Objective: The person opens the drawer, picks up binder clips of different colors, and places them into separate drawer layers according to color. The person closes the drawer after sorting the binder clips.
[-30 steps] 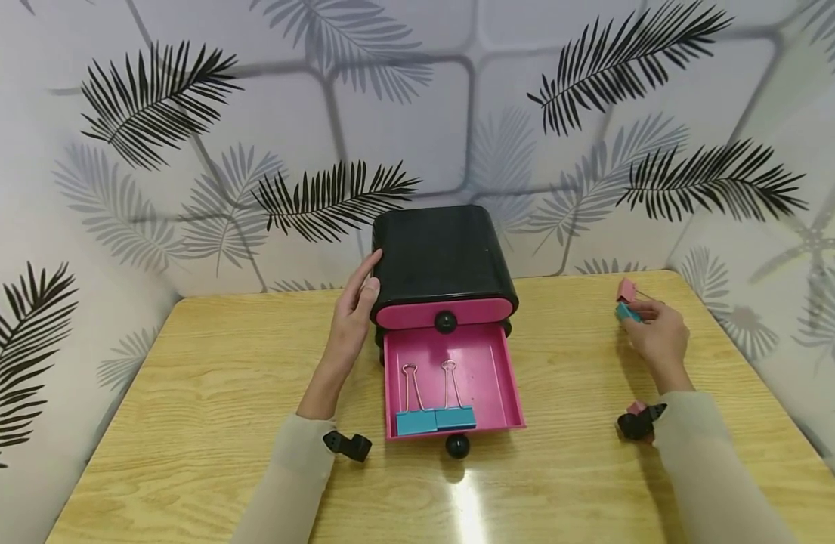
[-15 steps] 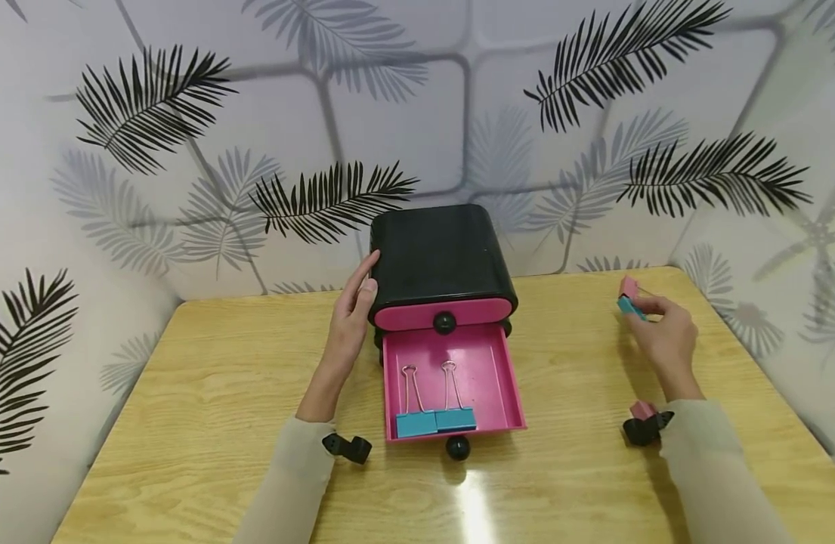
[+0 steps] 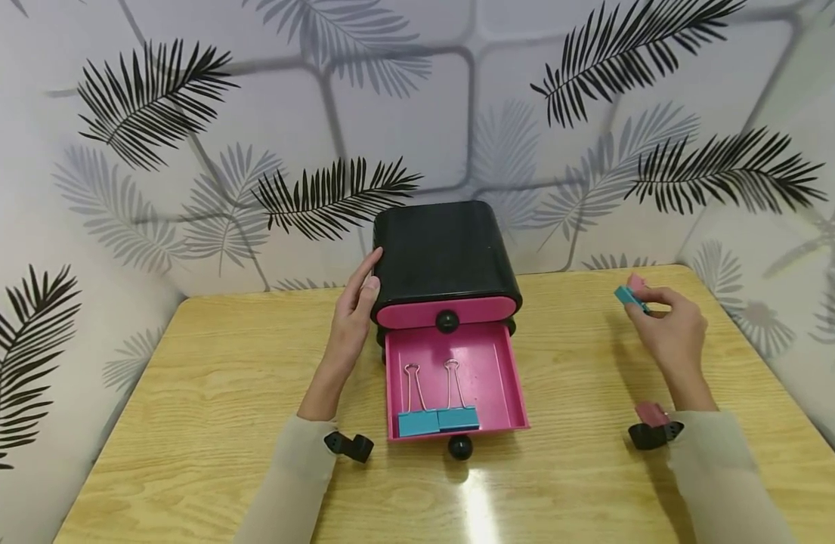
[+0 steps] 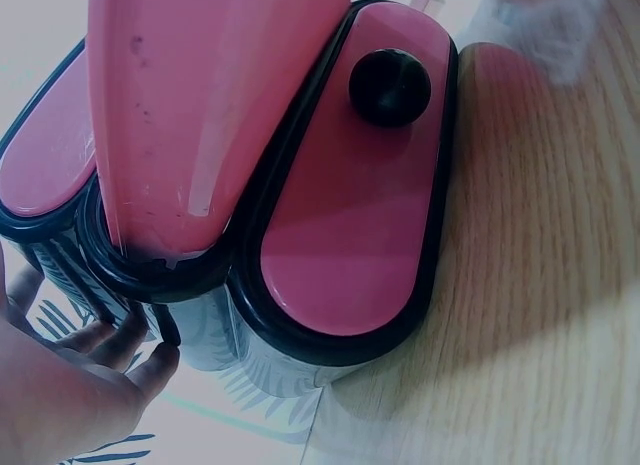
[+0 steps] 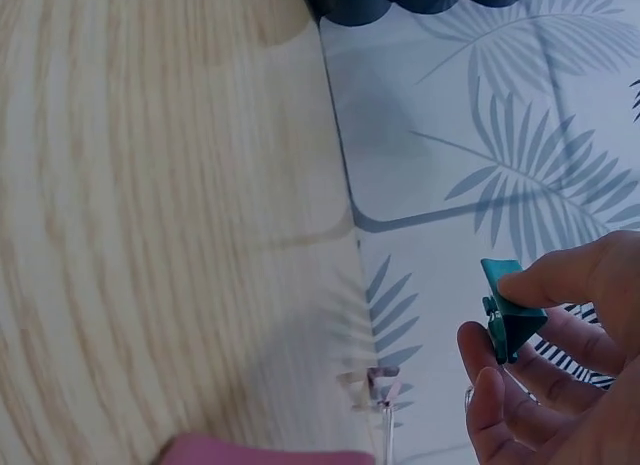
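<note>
My left hand [image 3: 349, 321] rests with extended fingers against the left side of a black drawer unit [image 3: 444, 253]. In the left wrist view its fingertips touch the unit's casing. The unit's middle pink drawer [image 3: 488, 370] is pulled out. Two blue binder clips lie side by side in it, a left clip [image 3: 419, 423] and a right clip [image 3: 458, 418], each with a wire handle raised. At the right of the table, my right hand [image 3: 672, 332] pinches a teal binder clip [image 5: 515, 310] between thumb and fingers, above the tabletop.
Behind the held clip sits a pink binder clip [image 3: 636, 282] near the table's back edge. Another pink clip [image 3: 651, 413] is partly hidden by the right wrist camera [image 3: 655, 434]. A leaf-patterned wall covering [image 3: 417, 113] stands directly behind the wooden table [image 3: 220, 393].
My right hand has lifted the teal binder clip from beside the far pink clip and drawn slightly right. The left hand stays on the drawer unit.
</note>
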Motion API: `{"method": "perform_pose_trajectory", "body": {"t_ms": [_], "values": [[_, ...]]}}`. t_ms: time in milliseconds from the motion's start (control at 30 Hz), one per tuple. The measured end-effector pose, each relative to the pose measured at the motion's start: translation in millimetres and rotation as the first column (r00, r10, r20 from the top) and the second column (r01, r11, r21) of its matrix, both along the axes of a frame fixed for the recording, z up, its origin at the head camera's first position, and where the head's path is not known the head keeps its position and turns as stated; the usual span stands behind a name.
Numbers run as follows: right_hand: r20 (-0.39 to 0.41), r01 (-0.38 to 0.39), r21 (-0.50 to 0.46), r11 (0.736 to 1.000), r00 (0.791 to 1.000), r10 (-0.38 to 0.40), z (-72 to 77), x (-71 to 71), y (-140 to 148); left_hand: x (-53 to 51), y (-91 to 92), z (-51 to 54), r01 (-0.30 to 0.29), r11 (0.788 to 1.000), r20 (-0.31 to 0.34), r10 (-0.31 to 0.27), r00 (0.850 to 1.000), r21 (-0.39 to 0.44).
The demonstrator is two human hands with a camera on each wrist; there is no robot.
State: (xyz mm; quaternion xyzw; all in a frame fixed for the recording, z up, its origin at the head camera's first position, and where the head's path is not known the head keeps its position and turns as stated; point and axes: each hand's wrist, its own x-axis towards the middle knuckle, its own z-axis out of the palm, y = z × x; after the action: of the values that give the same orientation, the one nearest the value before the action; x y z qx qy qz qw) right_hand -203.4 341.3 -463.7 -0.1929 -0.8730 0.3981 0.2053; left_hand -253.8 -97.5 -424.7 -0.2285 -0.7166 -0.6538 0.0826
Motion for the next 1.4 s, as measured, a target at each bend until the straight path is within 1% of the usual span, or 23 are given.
{"method": "perform_pose_trajectory", "body": {"t_ms": [133, 167, 300, 400, 533, 667, 833, 967, 1100, 1233, 1333, 1400], "values": [[-0.051, 0.004, 0.023, 1.000, 0.999, -0.003, 6.6, 2.3, -5.8, -13.7, -2.0, -16.8, -0.006, 1.000, -0.021, 0.006, 1.000, 0.011], [-0.067, 0.003, 0.026, 1.000, 0.998, -0.001, 8.1, 2.9, -7.6, -14.8, -2.3, -18.6, -0.007, 1.000, -0.024, 0.007, 1.000, 0.012], [-0.155, -0.002, 0.025, 1.000, 0.988, 0.005, 11.6, 6.4, -13.7, -15.2, -2.7, -21.7, -0.007, 1.000, -0.027, 0.007, 1.000, 0.005], [-0.251, -0.014, 0.028, 1.000, 0.968, 0.021, 11.9, 9.0, -16.2, -15.5, -1.5, -22.5, -0.005, 1.000, -0.029, 0.005, 1.000, -0.007], [-0.331, -0.035, 0.023, 0.999, 0.943, 0.041, 9.6, 10.2, -16.2, -16.2, -0.2, -22.7, -0.002, 1.000, -0.038, 0.002, 0.999, -0.011], [-0.339, -0.036, -0.009, 0.999, 0.940, 0.031, 9.5, 11.1, -16.1, -16.8, 0.9, -22.5, -0.003, 1.000, -0.037, 0.003, 0.999, -0.010], [-0.342, -0.049, -0.053, 0.997, 0.939, 0.028, 9.9, 11.2, -16.3, -14.7, 2.6, -18.3, -0.007, 1.000, -0.023, 0.006, 1.000, -0.017], [-0.360, -0.068, -0.099, 0.993, 0.932, 0.028, 10.8, 10.6, -16.0, -13.5, 2.2, -16.2, -0.003, 1.000, -0.017, 0.003, 1.000, -0.015], [-0.346, -0.066, -0.131, 0.989, 0.938, 0.017, 12.0, 11.0, -16.4, -13.3, 0.5, -16.7, -0.009, 1.000, -0.020, 0.009, 1.000, -0.011], [-0.312, -0.098, -0.146, 0.984, 0.949, 0.048, 10.1, 11.5, -19.2, -14.2, -1.7, -19.8, -0.009, 1.000, -0.034, 0.008, 0.999, -0.006], [-0.320, -0.134, -0.149, 0.980, 0.944, 0.080, 9.1, 12.1, -22.0, -14.5, -2.7, -21.7, -0.007, 1.000, -0.041, 0.007, 0.999, -0.005], [-0.330, -0.133, -0.129, 0.983, 0.940, 0.084, 9.3, 12.7, -23.6, -14.5, -3.1, -22.3, -0.009, 1.000, -0.040, 0.009, 0.999, -0.007]]}}
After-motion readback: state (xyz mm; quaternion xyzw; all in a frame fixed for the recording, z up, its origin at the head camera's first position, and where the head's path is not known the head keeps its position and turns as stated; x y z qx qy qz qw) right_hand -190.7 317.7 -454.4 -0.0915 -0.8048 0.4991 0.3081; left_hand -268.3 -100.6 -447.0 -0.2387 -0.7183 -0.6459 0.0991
